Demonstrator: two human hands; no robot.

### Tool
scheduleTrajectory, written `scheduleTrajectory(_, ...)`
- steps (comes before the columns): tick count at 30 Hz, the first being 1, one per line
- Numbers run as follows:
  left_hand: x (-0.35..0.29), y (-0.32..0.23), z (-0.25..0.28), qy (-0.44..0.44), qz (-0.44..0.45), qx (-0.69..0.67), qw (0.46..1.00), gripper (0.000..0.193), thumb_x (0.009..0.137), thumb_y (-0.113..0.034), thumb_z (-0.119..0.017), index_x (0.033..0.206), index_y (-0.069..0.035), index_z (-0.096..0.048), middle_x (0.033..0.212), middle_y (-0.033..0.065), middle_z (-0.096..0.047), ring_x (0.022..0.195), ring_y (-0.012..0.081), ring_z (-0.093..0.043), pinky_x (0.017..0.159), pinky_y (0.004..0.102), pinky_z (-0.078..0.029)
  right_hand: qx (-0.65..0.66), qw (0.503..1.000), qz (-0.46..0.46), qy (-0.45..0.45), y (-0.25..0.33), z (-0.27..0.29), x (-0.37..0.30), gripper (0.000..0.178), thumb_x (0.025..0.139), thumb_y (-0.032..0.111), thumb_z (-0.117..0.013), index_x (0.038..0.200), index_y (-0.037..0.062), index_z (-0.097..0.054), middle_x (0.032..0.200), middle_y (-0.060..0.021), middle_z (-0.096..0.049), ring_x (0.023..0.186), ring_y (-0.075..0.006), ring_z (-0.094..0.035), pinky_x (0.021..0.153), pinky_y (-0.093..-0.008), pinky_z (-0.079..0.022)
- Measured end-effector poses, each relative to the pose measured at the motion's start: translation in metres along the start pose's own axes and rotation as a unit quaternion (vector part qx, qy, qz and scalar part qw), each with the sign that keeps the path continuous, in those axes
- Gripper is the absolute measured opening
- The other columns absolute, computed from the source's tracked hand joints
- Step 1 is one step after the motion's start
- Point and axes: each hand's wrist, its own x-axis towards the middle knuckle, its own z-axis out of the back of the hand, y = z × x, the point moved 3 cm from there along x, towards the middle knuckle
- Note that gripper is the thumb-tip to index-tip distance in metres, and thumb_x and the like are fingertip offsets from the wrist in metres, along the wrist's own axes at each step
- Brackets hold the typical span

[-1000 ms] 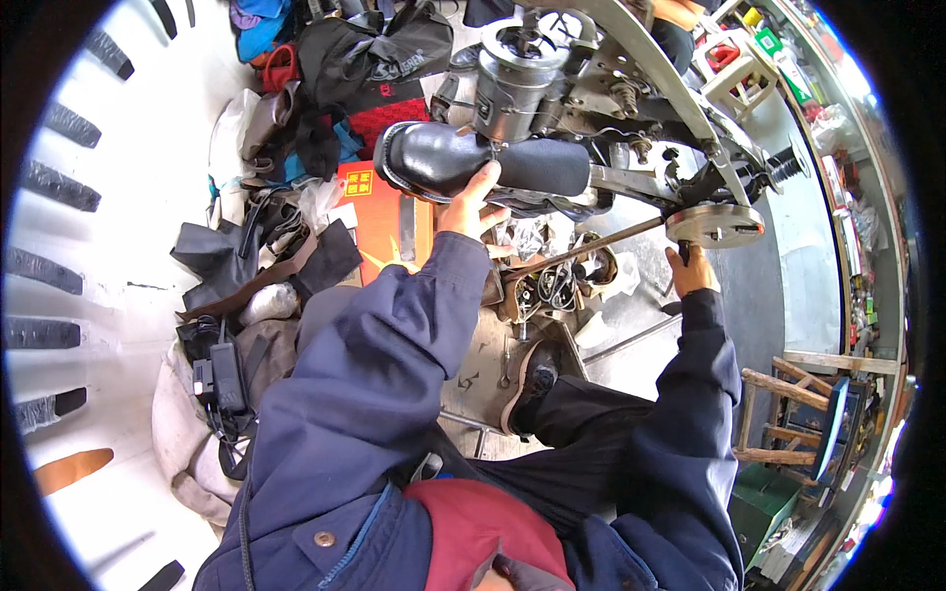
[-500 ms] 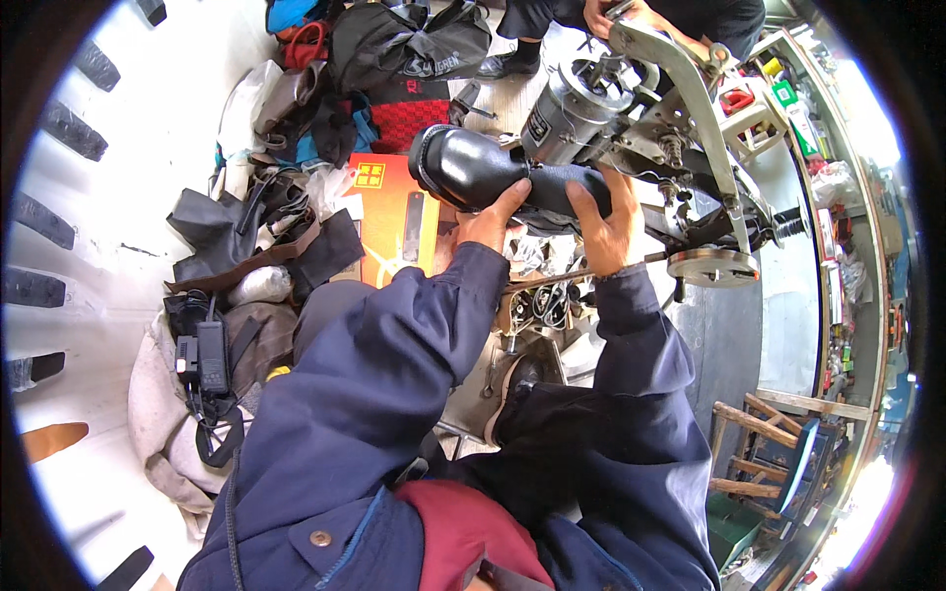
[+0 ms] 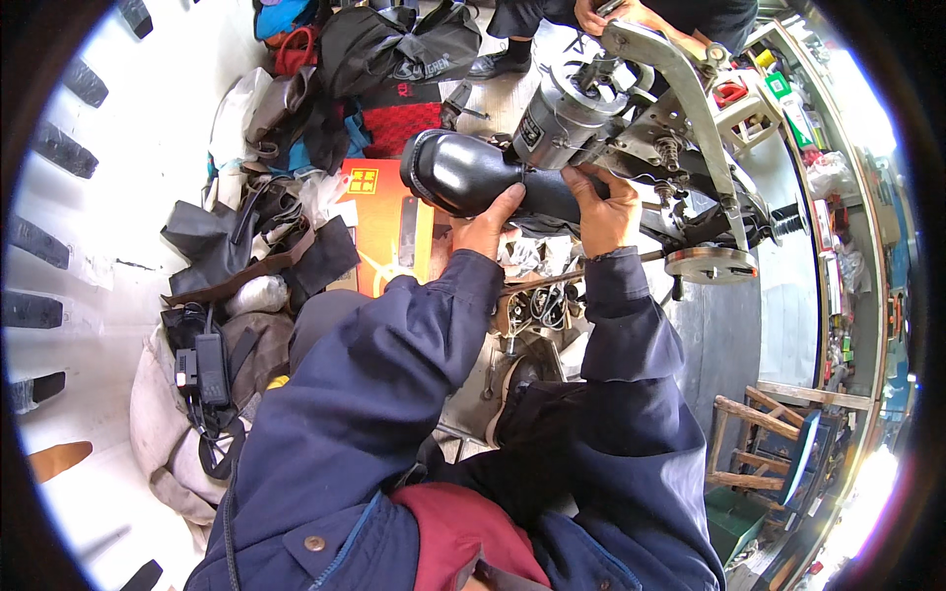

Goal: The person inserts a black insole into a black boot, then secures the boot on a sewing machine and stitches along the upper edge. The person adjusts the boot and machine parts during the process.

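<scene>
Shifting right hand [image 3: 608, 213] leftward off that wheel [image 3: 709, 264], pinching black shoe [image 3: 461, 169], clamping left hand [image 3: 484, 230] on alongside, prolly keeping things steady.

Beneath the black leather shoe [image 3: 458, 172], most fingers of my left hand [image 3: 483, 229] are hidden; the top edge cuts off a co-worker [image 3: 724, 22].

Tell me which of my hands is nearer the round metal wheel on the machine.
Right. Your right hand is on the ankle end of the black shoe, left of the wheel. Your left hand holds the shoe nearer its toe, farther left.
</scene>
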Motion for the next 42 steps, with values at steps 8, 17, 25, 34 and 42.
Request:
scheduleTrajectory(8,-0.014,-0.005,-0.006,-0.05,0.068,-0.02,0.996,0.081,0.075,-0.058,-0.08,0.138,-0.018,-0.05,0.14,0.0136,-0.049,0.128,0.0319,-0.048,0.094,0.0747,-0.038,-0.139,0.987,0.081,0.011,0.011,0.029,-0.007,0.026,0.088,0.016,-0.077,0.107,-0.0015,-0.073,0.105,-0.0085,-0.072,0.094,-0.0133,-0.064,0.087,-0.0287,-0.05)
scheduleTrajectory(17,-0.021,-0.015,-0.007,-0.015,0.087,0.011,0.996,0.084,0.077,-0.059,-0.078,0.144,-0.022,-0.044,0.15,0.0133,-0.037,0.127,0.0307,-0.048,0.095,0.0706,-0.041,-0.218,0.957,-0.188,-0.044,-0.062,0.21,-0.054,0.032,0.091,0.027,-0.07,0.098,-0.0032,-0.072,0.075,-0.0111,-0.071,0.065,-0.0139,-0.067,0.062,-0.0298,-0.053)
scheduleTrajectory(25,-0.022,-0.016,-0.012,-0.033,0.081,-0.014,0.996,0.083,0.078,-0.057,-0.078,0.146,-0.024,-0.042,0.153,0.0118,-0.035,0.135,0.0339,-0.04,0.098,0.0759,-0.034,-0.336,0.903,-0.266,-0.01,-0.16,0.224,-0.062,0.044,0.09,0.032,-0.068,0.111,-0.0047,-0.058,0.071,-0.0177,-0.066,0.047,-0.0252,-0.063,0.046,-0.0401,-0.05)
scheduleTrajectory(34,-0.019,-0.012,-0.006,-0.04,0.064,0.013,0.997,0.088,0.077,-0.059,-0.078,0.146,-0.019,-0.041,0.151,0.0142,-0.034,0.128,0.0293,-0.046,0.092,0.0701,-0.044,-0.311,0.942,-0.125,-0.039,-0.085,0.199,-0.052,0.025,0.096,0.024,-0.062,0.101,-0.0007,-0.063,0.069,-0.0126,-0.063,0.05,-0.0182,-0.06,0.048,-0.0341,-0.047)
scheduleTrajectory(42,-0.016,-0.012,-0.002,-0.033,0.074,0.012,0.997,0.094,0.076,-0.059,-0.079,0.149,-0.016,-0.038,0.153,0.0162,-0.031,0.126,0.0296,-0.048,0.093,0.071,-0.043,-0.303,0.919,-0.123,-0.221,-0.082,0.301,-0.035,0.022,0.096,0.026,-0.061,0.098,0.0042,-0.063,0.067,-0.0098,-0.062,0.055,-0.0181,-0.061,0.054,-0.0328,-0.048)
